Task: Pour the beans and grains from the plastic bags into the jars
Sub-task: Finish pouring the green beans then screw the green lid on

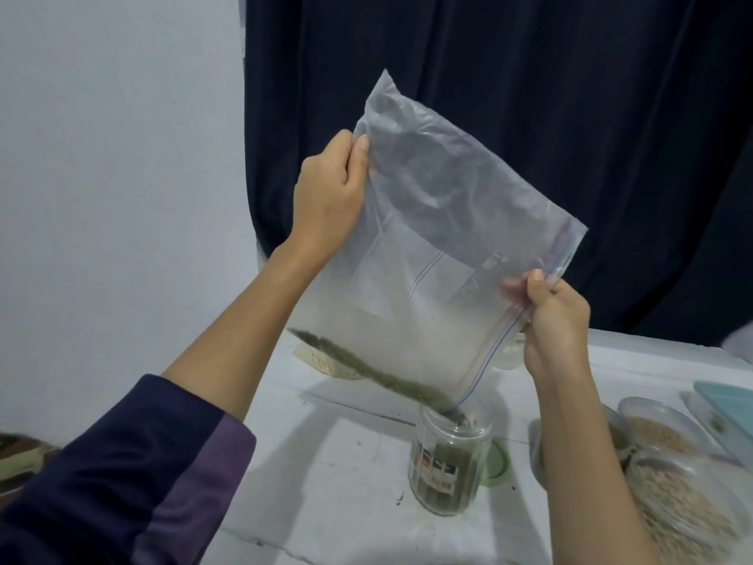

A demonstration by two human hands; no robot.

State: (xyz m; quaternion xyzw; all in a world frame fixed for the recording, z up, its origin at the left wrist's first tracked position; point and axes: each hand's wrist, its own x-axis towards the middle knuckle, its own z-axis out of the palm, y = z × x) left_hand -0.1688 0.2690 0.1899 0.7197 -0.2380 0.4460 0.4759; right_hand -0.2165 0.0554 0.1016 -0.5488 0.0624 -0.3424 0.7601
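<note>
A large clear zip bag (440, 238) is held up and tilted over the table. My left hand (330, 189) grips its upper left edge. My right hand (554, 324) pinches the zip edge lower on the right. A thin band of green beans (366, 369) lies along the bag's lower edge and runs down to the open corner. That corner sits in the mouth of a labelled glass jar (448, 458), which holds green beans up to about two thirds of its height.
A green lid (499, 462) lies behind the jar on the white table (346, 483). Jars of pale grains (688, 507) stand at the right, with a light blue lid (729, 405) beyond. Another jar (509, 354) sits behind the bag, and a bag of pale grains (326, 362) at the left. A dark curtain (529, 75) hangs behind.
</note>
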